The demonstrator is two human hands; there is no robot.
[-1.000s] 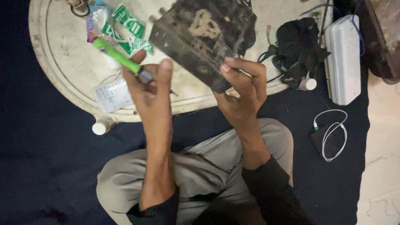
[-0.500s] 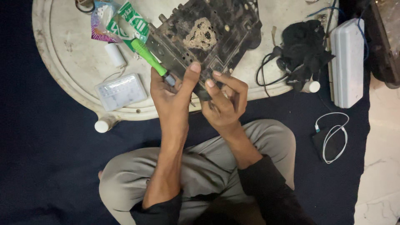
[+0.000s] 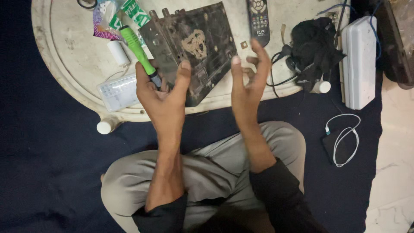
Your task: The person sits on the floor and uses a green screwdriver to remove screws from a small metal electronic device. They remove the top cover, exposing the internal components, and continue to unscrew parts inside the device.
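Board (image 3: 194, 47) has just been released, now lying on table (image 3: 69, 43) beyond both hands. Screwdriver (image 3: 137, 47) is gripped by left hand (image 3: 161, 92); right hand (image 3: 246, 84) is spread empty.

Left hand (image 3: 161, 88) grips a screwdriver (image 3: 137, 47) with a glossy green plastic handle and a dark metal ferrule; just beyond its fingertips sits the device chassis (image 3: 194, 47), dull dark sheet metal, grimy, with rusty-looking blotches, matt all over. Bench (image 3: 69, 47) under both hands is off-white, scuffed and stained, low sheen; left of the left hand a frosted clear plastic case (image 3: 117, 91). Beyond the right hand (image 3: 246, 82): glossy black plastic remote (image 3: 258, 19), matt black cloth bundle (image 3: 312, 43), smooth white plastic box (image 3: 357, 60).
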